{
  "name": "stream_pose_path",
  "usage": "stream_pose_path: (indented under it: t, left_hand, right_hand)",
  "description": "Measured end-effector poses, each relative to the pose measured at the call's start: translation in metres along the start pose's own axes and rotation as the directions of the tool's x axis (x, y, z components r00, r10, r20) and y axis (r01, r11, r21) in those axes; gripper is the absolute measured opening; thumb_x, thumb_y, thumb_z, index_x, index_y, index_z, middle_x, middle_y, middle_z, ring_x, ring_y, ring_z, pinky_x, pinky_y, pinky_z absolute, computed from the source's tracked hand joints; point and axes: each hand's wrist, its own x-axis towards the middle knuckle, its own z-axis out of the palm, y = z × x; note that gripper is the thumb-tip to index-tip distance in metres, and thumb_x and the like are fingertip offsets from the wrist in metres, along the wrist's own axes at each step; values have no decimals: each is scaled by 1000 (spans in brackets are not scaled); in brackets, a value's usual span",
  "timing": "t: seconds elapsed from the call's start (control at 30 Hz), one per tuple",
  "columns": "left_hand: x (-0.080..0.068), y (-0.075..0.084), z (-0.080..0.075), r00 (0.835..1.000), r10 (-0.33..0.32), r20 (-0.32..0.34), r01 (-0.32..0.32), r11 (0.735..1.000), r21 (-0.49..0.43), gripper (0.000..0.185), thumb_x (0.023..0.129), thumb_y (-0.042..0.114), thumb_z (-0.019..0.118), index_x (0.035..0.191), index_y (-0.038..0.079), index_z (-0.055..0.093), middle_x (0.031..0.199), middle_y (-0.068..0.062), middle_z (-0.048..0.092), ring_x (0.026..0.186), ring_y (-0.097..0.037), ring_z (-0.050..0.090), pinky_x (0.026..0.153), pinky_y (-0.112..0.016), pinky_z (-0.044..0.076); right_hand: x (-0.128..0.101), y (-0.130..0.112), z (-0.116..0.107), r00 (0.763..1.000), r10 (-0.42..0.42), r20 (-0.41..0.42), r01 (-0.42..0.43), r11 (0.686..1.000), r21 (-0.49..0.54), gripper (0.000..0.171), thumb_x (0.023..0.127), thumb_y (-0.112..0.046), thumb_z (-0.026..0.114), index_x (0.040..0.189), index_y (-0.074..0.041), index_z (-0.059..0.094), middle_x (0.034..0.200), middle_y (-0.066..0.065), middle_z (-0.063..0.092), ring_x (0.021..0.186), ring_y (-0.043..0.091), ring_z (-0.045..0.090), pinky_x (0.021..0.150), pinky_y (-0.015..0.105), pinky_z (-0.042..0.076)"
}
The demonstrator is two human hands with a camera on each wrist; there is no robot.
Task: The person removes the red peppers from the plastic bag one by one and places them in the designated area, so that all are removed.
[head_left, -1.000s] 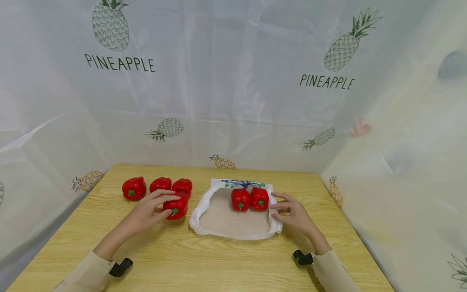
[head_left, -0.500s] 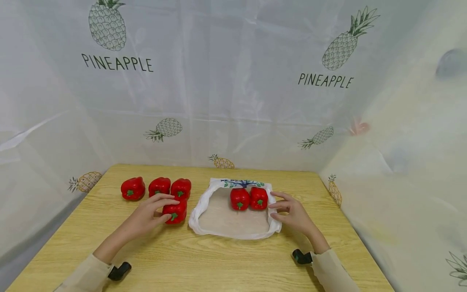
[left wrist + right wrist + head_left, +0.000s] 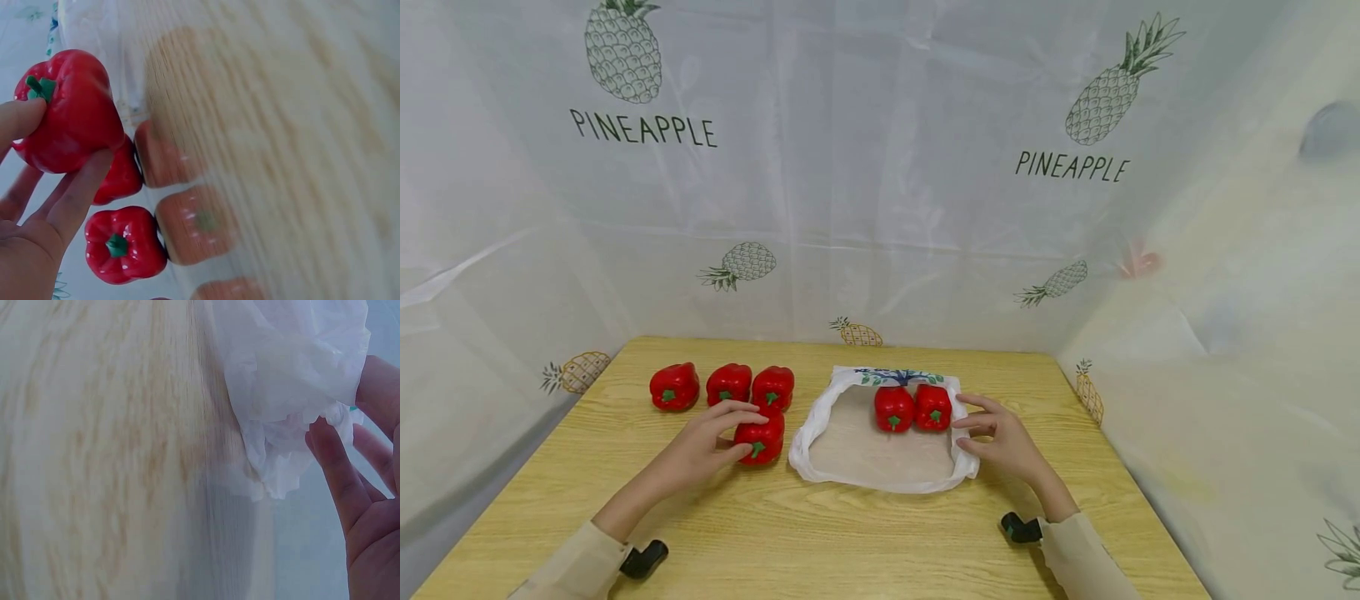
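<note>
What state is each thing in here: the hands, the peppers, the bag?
Left hand: grips a red pepper, fingers curled round it.
Gripped pepper: on the table beside the bag, stem toward the camera.
Three peppers: in a row on the table, untouched.
Two peppers: side by side inside the bag.
Plastic bag: lying flat, mouth spread open.
Right hand: holds the bag's right edge.

Looks like a makeshift recording booth more than anyone's actual kitchen. White plastic sheeting (image 3: pixel 880 208) printed with pineapples and the word PINEAPPLE is hanging on three sides, closing in a light wood-grain surface (image 3: pixel 850 533). Nothing homey is showing, just red peppers (image 3: pixel 722 385) sitting in a row and a white plastic bag (image 3: pixel 880 454) lying open. Small black cameras (image 3: pixel 643 558) are sticking out at the person's wrists.
</note>
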Motion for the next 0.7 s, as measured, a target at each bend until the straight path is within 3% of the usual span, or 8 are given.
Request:
stream_pose_path:
  t: [0.2,0.4,0.7]
  left_hand:
    - [0,-3,-1,999,-32,31,33,999,-38,48,90,8,85,133,26,71,140,-6,61,124,-26,62,85,-25,62]
    - [1,-6,0,999,-9,40,9,1000,-7,48,88,6,86,130,26,73,139,-6,64,123,-27,63,86,-32,64]
    - [1,-7,0,997,-24,77,26,999,-29,46,88,1,85,126,24,74,139,-7,62,120,-28,64,85,-25,62]
  right_hand:
    - [0,1,0,1000,-14,0,14,1000,15,24,88,-2,86,112,-5,83,154,18,55,112,31,73,89,40,64]
    - [0,2,1,1000,2,-4,-2,1000,2,24,88,-2,86,112,-6,83,154,18,55,112,31,73,89,36,64]
    - [-1,0,1,1000,13,-4,-13,1000,-4,24,88,-3,86,112,-5,83,154,17,55,112,31,73,89,38,64]
